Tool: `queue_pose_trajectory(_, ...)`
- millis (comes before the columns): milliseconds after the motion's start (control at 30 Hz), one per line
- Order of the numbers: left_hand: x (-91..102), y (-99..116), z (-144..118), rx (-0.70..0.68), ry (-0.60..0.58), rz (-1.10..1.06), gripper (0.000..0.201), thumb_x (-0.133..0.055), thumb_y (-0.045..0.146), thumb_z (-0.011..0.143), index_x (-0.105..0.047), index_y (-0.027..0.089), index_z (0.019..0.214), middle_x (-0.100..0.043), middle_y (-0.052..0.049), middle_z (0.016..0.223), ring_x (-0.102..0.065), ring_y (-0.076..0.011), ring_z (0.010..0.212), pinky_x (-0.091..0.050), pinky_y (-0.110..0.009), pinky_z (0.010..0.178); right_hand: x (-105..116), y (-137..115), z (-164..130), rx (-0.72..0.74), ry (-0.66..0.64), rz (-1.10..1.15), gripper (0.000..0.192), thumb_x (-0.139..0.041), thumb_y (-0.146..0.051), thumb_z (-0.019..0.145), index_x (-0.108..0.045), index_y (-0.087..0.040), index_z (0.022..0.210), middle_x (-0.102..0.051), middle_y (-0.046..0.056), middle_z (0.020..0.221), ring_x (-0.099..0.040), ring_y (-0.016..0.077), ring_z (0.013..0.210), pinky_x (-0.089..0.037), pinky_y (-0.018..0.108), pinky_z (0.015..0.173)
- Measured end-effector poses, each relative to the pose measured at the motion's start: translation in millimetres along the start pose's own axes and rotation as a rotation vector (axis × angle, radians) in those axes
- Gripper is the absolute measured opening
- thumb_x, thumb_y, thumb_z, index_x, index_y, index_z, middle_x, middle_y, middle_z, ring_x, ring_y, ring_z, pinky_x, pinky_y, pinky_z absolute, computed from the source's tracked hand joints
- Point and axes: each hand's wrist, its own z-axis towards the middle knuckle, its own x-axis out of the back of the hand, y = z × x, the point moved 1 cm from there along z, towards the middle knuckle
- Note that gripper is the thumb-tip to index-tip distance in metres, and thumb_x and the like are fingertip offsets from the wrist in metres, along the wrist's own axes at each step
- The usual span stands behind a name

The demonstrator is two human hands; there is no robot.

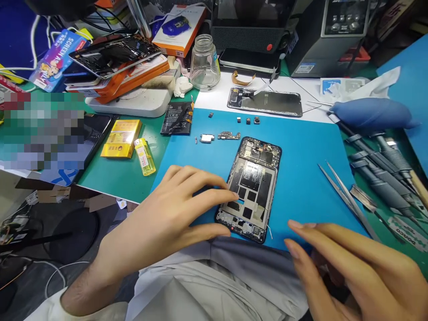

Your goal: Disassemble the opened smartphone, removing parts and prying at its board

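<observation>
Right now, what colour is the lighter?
Yellow; the lighter shows best in the head view.

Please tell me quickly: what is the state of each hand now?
Left hand: open, fingertips touching the left edge of the opened phone.
Right hand: open, holding nothing, just beside the phone.

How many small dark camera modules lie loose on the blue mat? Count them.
3, in a short row on the blue mat above the opened phone frame: left, middle, right. Others may be hidden.
</observation>
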Motion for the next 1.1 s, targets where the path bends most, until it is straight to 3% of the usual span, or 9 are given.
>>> queue_pose_trajectory(100,-3.7,-4.8,3.9,-0.03,0.009,-0.001,0.044,-0.07,0.053,0.117,-0.061,0.031,0.153,-0.069,-0.001,0.147,-0.057,-0.02,0.133,-0.038,-0.038,0.115,5.3,-10.0,-0.7,0.061,-0.065,-0.025,0.054,-0.084,-0.008,0.107,-0.074,-0.023,0.158,-0.077,0.008,0.136,-0.074,0.0211,0.106,-0.056,0.035,0.101)
queue_pose_trajectory(267,-6.4,-9.2,3.9,-0.05,0.02,-0.001,0.043,-0.07,0.058,0.115,-0.066,0.031,0.148,-0.068,-0.002,0.148,-0.058,-0.0227,0.133,-0.039,-0.041,0.111,11.0,-14.8,7.5,0.225,-0.265,-0.165,0.042,-0.063,-0.011,0.117,-0.073,-0.02,0.157,-0.08,0.005,0.144,-0.082,0.0179,0.102,-0.059,0.034,0.084)
queue_pose_trajectory(367,-6.7,-9.8,3.0,-0.051,0.029,-0.013,0.04,-0.071,0.057,0.115,-0.068,0.031,0.145,-0.069,-0.002,0.147,-0.06,-0.0239,0.131,-0.04,-0.043,0.108,13.6,-8.0,4.9,0.317,-0.347,-0.227,0.051,-0.049,-0.01,0.118,-0.068,-0.018,0.165,-0.075,0.008,0.156,-0.083,0.0231,0.118,-0.064,0.034,0.09)
queue_pose_trajectory(467,-7.6,-10.8,2.8,-0.053,0.039,-0.021,0.039,-0.071,0.057,0.115,-0.069,0.031,0.145,-0.07,-0.003,0.147,-0.061,-0.0257,0.13,-0.04,-0.045,0.107,16.6,-3.2,-0.2,0.383,-0.39,-0.241,0.059,-0.052,-0.008,0.116,-0.061,-0.018,0.173,-0.069,0.01,0.163,-0.079,0.0267,0.135,-0.066,0.032,0.093)
queue_pose_trajectory(567,-9.9,-12.5,2.9,-0.059,0.051,-0.024,0.04,-0.071,0.058,0.115,-0.07,0.03,0.144,-0.07,-0.003,0.147,-0.06,-0.0278,0.129,-0.04,-0.046,0.104,18.8,-8.4,-1.5,0.273,-0.4,-0.188,0.058,-0.064,-0.023,0.119,-0.059,-0.022,0.176,-0.072,0.01,0.159,-0.08,0.0264,0.133,-0.066,0.03,0.086)
queue_pose_trajectory(667,-12.1,-14.4,2.9,-0.07,0.066,-0.018,0.042,-0.07,0.06,0.115,-0.069,0.03,0.143,-0.07,-0.003,0.148,-0.059,-0.0286,0.127,-0.04,-0.047,0.102,19.2,-21.0,-0.8,0.07,-0.353,-0.095,0.05,-0.072,-0.052,0.118,-0.073,-0.03,0.163,-0.081,0.01,0.137,-0.082,0.0271,0.12,-0.068,0.031,0.084)
queue_pose_trajectory(767,-12.7,-15.2,2.8,-0.084,0.077,-0.015,0.042,-0.073,0.059,0.114,-0.07,0.027,0.141,-0.07,-0.003,0.146,-0.057,-0.0291,0.124,-0.039,-0.048,0.102,17.3,-32.3,0.5,-0.047,-0.329,-0.062,0.052,-0.076,-0.067,0.113,-0.08,-0.031,0.151,-0.081,0.011,0.122,-0.082,0.0277,0.111,-0.069,0.032,0.082)
queue_pose_trajectory(933,-10.7,-14.2,3.1,-0.098,0.094,-0.01,0.035,-0.076,0.051,0.114,-0.073,0.024,0.136,-0.071,-0.005,0.143,-0.059,-0.0299,0.123,-0.04,-0.048,0.101,11.9,-39.1,4.8,-0.077,-0.366,-0.048,0.054,-0.076,-0.072,0.111,-0.082,-0.03,0.144,-0.08,0.011,0.117,-0.081,0.0284,0.109,-0.069,0.032,0.082)
queue_pose_trajectory(1100,-10.3,-11.7,3.0,-0.082,0.085,-0.011,0.032,-0.079,0.048,0.113,-0.075,0.024,0.135,-0.073,-0.004,0.143,-0.059,-0.0304,0.125,-0.041,-0.049,0.1,14.6,-31.3,-3.4,-0.07,-0.372,-0.061,0.047,-0.079,-0.065,0.111,-0.082,-0.031,0.143,-0.081,0.01,0.117,-0.081,0.0283,0.108,-0.069,0.032,0.083)
